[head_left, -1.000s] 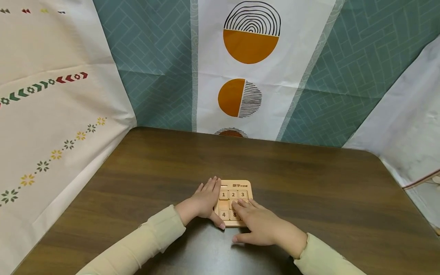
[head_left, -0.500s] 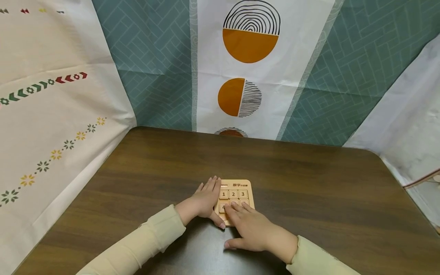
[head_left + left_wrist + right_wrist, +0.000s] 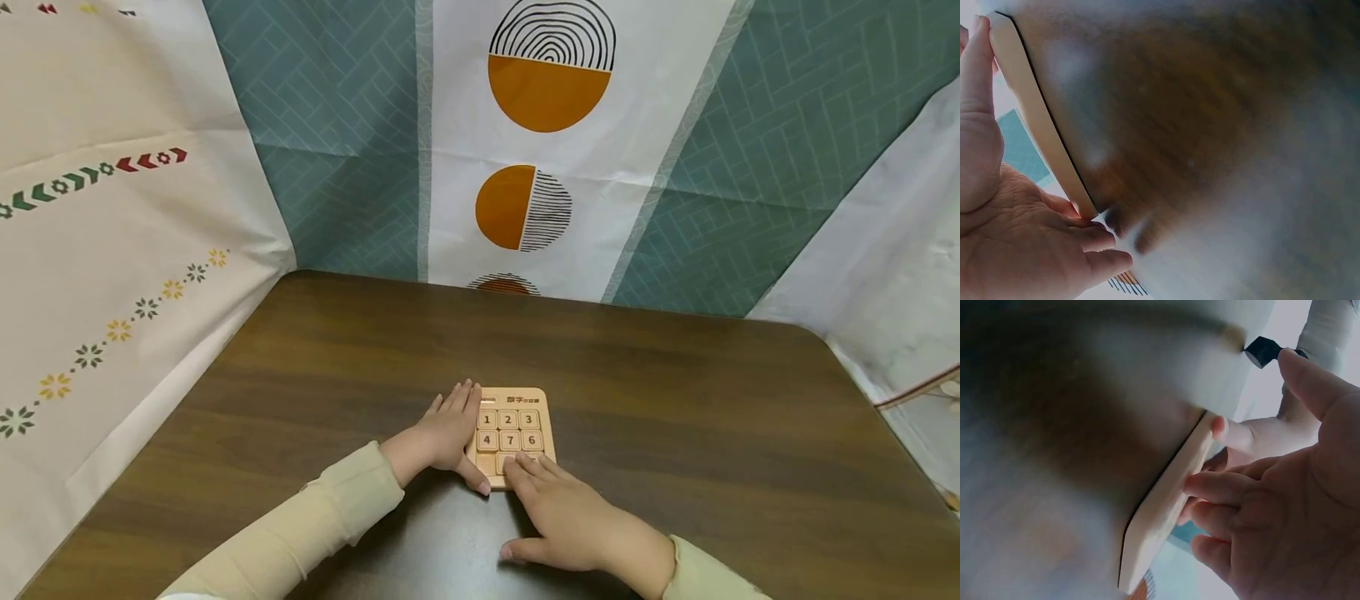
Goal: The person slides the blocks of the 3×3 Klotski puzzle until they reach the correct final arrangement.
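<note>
A wooden sliding number puzzle (image 3: 517, 392) lies flat on the table in the head view. Its top row reads 1, 2, 3 and its middle row 4, 7, 6; a bare slot (image 3: 487, 463) is at bottom left. My left hand (image 3: 448, 433) holds the puzzle's left side, thumb at the near corner and fingers along the edge toward the far corner. Straight fingers of my right hand (image 3: 566, 517) rest over the bottom row, hiding its tiles. Both wrist views show the pale side of the puzzle (image 3: 1041, 112) edge-on, with right fingertips (image 3: 1194, 485) at its face.
The dark wood table (image 3: 360, 358) extends around the puzzle. Patterned cloths hang behind it (image 3: 352, 150) and along its left side (image 3: 150, 250). A small black object (image 3: 1262, 352) shows near the left sleeve in the right wrist view.
The 4 tile has slid up from the bottom row into the middle row, leaving the bottom-left slot bare. My right hand shifted left, then back right and nearer, uncovering the middle row. My left hand stays put.
</note>
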A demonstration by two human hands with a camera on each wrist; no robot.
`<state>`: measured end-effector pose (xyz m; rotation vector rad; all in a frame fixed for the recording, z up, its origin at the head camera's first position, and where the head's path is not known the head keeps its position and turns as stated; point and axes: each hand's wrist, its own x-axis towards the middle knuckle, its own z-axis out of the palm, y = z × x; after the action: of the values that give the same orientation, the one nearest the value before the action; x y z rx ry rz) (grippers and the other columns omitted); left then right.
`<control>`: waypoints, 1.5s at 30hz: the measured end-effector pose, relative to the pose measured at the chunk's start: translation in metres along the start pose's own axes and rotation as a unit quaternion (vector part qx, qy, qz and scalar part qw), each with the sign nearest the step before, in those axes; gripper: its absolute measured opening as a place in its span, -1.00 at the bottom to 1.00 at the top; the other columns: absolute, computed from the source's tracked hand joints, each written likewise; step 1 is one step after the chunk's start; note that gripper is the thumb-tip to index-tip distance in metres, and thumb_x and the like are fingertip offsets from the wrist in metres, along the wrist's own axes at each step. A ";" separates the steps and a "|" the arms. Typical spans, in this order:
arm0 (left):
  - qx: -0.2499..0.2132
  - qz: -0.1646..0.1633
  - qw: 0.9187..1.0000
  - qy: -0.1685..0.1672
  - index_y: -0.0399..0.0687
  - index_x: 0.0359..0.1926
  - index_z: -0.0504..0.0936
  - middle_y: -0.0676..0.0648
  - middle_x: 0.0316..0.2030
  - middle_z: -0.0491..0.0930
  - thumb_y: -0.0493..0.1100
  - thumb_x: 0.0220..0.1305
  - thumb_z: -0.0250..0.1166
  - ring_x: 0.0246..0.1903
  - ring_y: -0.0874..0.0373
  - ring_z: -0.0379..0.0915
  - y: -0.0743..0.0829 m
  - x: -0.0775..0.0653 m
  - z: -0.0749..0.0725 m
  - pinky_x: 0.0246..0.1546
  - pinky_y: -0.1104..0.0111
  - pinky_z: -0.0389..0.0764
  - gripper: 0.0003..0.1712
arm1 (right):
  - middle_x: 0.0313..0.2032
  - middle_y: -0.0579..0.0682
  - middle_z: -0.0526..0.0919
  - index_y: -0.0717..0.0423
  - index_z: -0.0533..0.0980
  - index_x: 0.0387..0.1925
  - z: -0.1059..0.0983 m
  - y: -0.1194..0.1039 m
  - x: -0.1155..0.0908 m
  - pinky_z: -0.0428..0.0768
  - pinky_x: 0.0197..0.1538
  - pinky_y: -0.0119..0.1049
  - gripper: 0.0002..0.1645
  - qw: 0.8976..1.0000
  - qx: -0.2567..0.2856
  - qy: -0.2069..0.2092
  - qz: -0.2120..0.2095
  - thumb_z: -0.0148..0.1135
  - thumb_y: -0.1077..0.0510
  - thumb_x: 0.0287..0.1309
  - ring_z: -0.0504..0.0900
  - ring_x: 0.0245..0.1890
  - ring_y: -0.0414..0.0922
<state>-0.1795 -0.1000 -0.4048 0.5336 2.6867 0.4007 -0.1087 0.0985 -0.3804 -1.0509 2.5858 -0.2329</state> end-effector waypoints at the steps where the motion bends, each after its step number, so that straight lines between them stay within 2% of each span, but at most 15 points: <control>1: 0.001 0.000 1.000 0.000 -0.32 0.47 -0.21 -0.30 0.48 -0.24 0.33 -0.38 0.56 0.47 -0.12 -0.31 0.000 0.000 0.000 0.42 0.00 -0.08 0.61 | 0.40 0.17 0.19 0.30 0.12 0.40 0.000 -0.001 0.002 0.09 0.42 -0.01 0.10 1.000 0.002 -0.002 -0.004 0.08 -0.42 0.13 0.10 0.44 0.02; 6: 0.005 0.006 1.000 -0.003 -0.33 0.47 -0.20 -0.30 0.47 -0.23 0.33 -0.39 0.56 0.47 -0.13 -0.31 0.001 0.001 0.001 0.42 -0.01 -0.08 0.61 | 0.42 0.17 0.15 0.29 0.09 0.41 0.000 -0.005 0.011 0.07 0.42 -0.01 0.11 1.000 0.019 -0.012 -0.012 0.03 -0.44 0.15 0.07 0.45 0.03; 14: 0.010 0.000 1.000 -0.001 -0.31 0.47 -0.21 -0.29 0.48 -0.24 0.36 -0.39 0.54 0.47 -0.12 -0.31 -0.001 0.002 0.000 0.42 0.00 -0.09 0.62 | 0.41 0.24 0.13 0.33 0.08 0.41 -0.008 0.010 0.017 0.11 0.41 0.04 0.06 0.998 0.051 0.012 0.032 0.12 -0.32 0.17 0.05 0.44 0.10; 23: 0.003 -0.003 1.000 -0.002 -0.31 0.47 -0.21 -0.30 0.48 -0.24 0.35 -0.37 0.54 0.47 -0.14 -0.31 -0.002 0.000 -0.001 0.41 -0.01 -0.09 0.60 | 0.41 0.22 0.14 0.29 0.09 0.41 -0.004 0.007 0.003 0.14 0.38 0.10 0.10 0.997 0.070 -0.005 0.020 0.06 -0.42 0.15 0.10 0.42 0.15; 30: 0.000 -0.001 1.000 -0.004 -0.30 0.47 -0.21 -0.29 0.48 -0.24 0.34 -0.38 0.55 0.47 -0.12 -0.32 0.000 0.000 -0.002 0.42 0.00 -0.10 0.60 | 0.40 0.28 0.12 0.39 0.08 0.39 -0.007 0.016 -0.001 0.06 0.41 0.07 0.09 0.994 0.092 0.029 0.048 0.12 -0.34 0.16 0.05 0.44 0.12; 33: 0.002 -0.001 1.000 -0.006 -0.30 0.48 -0.22 -0.29 0.48 -0.25 0.35 -0.38 0.54 0.48 -0.11 -0.32 0.001 0.001 -0.002 0.42 0.01 -0.10 0.61 | 0.41 0.29 0.10 0.41 0.07 0.39 -0.007 0.019 0.001 0.04 0.42 0.06 0.11 0.993 0.100 0.026 0.057 0.12 -0.34 0.16 0.04 0.45 0.11; 45: 0.003 -0.001 1.000 -0.004 -0.31 0.47 -0.21 -0.30 0.47 -0.25 0.35 -0.37 0.54 0.47 -0.14 -0.32 0.001 0.000 -0.001 0.42 -0.01 -0.10 0.60 | 0.42 0.22 0.12 0.30 0.08 0.42 -0.002 0.014 0.016 0.09 0.40 0.07 0.07 0.995 0.095 0.019 0.032 0.09 -0.37 0.17 0.03 0.44 0.15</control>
<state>-0.1800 -0.0992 -0.4032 0.5342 2.6809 0.3879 -0.1293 0.0975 -0.3861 -0.9043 2.5663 -0.4766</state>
